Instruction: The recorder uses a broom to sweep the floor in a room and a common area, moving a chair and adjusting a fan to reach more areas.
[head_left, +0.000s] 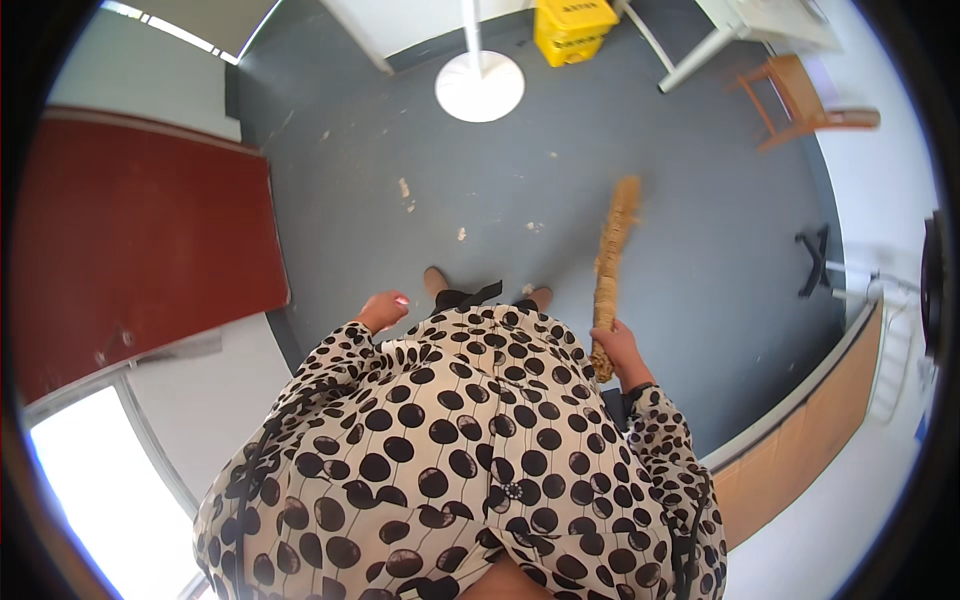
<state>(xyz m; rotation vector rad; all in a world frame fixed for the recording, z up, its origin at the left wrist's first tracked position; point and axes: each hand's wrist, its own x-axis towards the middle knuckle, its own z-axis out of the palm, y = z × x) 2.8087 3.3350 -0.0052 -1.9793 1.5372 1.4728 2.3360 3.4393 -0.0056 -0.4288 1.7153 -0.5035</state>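
My right hand grips a long, straw-coloured roll, apparently of woven or bound straw, near its lower end. From the hand, the roll stretches forward over the grey floor, and its far end looks frayed and blurred. At the left of my body, my left hand hangs near the hem of a dotted blouse, its fingers loosely curled. No object shows in it, but its palm side is partly hidden.
A red door stands at the left. Ahead are a white round stand base, a yellow bin and a white table leg. A wooden chair is at the far right, above a long brown panel along the right wall.
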